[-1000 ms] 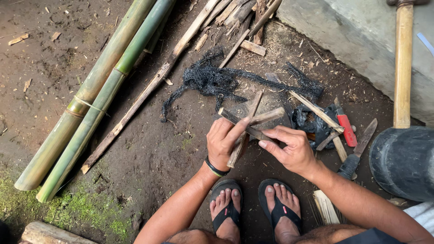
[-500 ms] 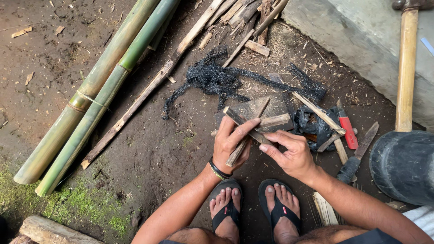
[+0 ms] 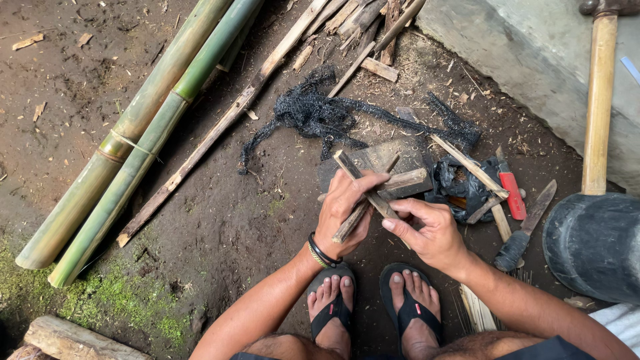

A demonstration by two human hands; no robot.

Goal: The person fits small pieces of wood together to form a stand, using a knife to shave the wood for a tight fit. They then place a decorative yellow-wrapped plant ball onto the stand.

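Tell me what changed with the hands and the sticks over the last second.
Little changed. The left hand still grips the bamboo sticks, and the right hand still pinches one, its far end tipped slightly further away. The knife and green bamboo poles stayed put.

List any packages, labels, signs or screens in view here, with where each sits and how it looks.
No labels, signs or screens show.
Black plastic bag: crumpled on the dirt just beyond the right hand, under wood strips; the nearest thing to packaging.
Left hand grips a bamboo stick, which the right hand also touches.
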